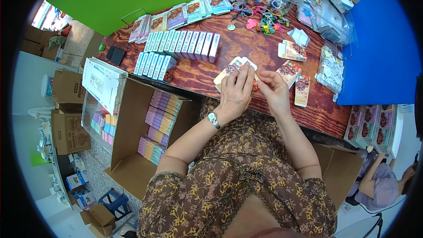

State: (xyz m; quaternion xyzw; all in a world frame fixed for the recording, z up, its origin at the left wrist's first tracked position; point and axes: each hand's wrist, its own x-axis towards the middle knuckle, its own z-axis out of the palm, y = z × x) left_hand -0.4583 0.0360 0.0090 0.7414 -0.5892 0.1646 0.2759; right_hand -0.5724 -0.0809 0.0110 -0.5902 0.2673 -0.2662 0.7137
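A pale yellow, flat folding carton (219,80) with a brown and red print lies at the table's front edge. My left hand (237,91), a watch on its wrist, rests on it with the fingers stretched out flat. From the right, my right hand (274,91) pinches the carton's edge between thumb and curled fingers; the grip itself is partly hidden. Just beyond that hand lie a yellow carton (289,71) and a narrow yellow carton (302,89). Another yellow box (294,51) lies farther back.
Small filled boxes (194,44) stand in rows at left, before flat cartons (176,17). Colourful trinkets (269,20) spill from a clear bin at the back. A tub of white packets (330,68) stands right. An open cardboard box (132,128) with stacked cartons sits below left.
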